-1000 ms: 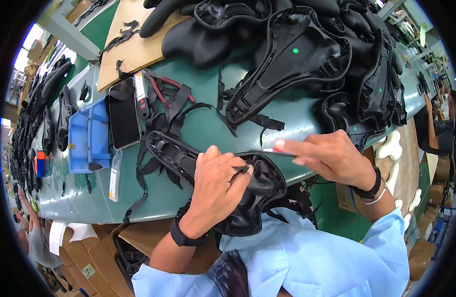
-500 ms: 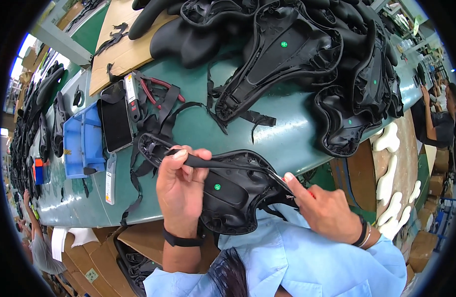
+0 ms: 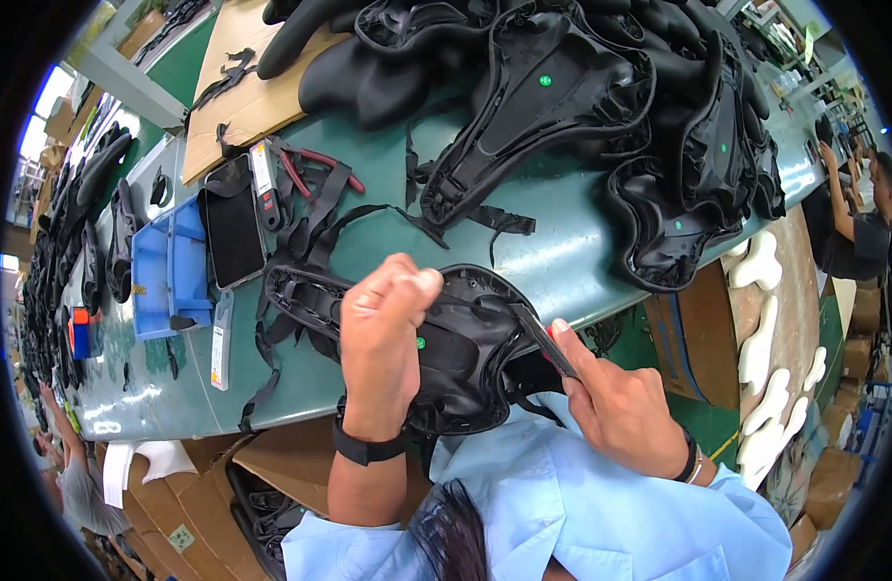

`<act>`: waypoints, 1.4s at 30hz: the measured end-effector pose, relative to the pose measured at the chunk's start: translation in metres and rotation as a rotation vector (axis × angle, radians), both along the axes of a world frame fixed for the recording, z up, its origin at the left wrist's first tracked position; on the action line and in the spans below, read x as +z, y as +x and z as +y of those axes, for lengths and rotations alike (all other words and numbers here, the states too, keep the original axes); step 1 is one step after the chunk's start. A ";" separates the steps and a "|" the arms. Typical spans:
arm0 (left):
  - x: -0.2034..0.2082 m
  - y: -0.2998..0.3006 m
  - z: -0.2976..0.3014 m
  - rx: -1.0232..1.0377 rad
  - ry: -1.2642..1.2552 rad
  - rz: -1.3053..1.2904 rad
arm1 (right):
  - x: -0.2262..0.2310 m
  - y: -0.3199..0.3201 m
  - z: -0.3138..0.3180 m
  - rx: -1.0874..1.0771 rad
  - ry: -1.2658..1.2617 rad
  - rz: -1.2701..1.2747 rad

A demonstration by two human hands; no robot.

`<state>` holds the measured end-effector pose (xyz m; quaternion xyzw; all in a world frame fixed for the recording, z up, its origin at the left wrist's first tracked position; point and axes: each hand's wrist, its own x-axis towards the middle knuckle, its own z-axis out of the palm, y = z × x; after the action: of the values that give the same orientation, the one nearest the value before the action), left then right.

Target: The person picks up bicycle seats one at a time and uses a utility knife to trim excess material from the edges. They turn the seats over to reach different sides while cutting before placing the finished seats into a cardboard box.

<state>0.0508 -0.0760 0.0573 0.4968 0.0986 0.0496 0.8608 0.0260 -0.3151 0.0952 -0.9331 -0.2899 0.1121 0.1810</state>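
A black bicycle saddle (image 3: 461,353) lies upside down at the table's near edge, its hollow underside facing up and its narrow nose to the left. My left hand (image 3: 383,334) is a closed fist over the saddle's middle; whatever it grips is hidden behind the fingers. On the saddle's right side, my right hand (image 3: 625,412) is wrapped round a utility knife (image 3: 553,351) with a dark body and some red. The knife's tip points at the saddle's rim. Cut black strips (image 3: 267,363) lie beside the nose.
More black saddles (image 3: 562,116) are piled at the back and right. Left of me are a blue bin (image 3: 170,271), a dark phone-like slab (image 3: 235,232), red-handled pliers (image 3: 301,174) and a blade case (image 3: 220,339). A co-worker (image 3: 858,223) stands at far right.
My left hand has turned and closed into a fist, moving slightly right; the black strip it was pulling along the rim no longer shows. The knife has lifted, showing more of its body.
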 end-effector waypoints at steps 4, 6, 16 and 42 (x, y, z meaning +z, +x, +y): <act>-0.018 0.008 0.018 0.312 -0.664 -0.151 | -0.006 -0.014 0.011 -0.107 0.191 0.058; -0.021 0.013 0.024 0.190 -0.469 -0.313 | -0.006 -0.016 0.012 -0.137 0.215 0.084; 0.036 -0.025 0.051 -0.305 1.282 0.356 | -0.028 0.044 0.006 0.092 0.535 -0.018; -0.002 -0.104 0.019 0.205 0.333 0.454 | -0.036 0.015 0.029 0.140 0.183 0.096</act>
<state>-0.0528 -0.0574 0.0557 0.6171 0.3287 0.0397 0.7139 0.0414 -0.2864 0.0597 -0.8837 -0.3545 0.1419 0.2706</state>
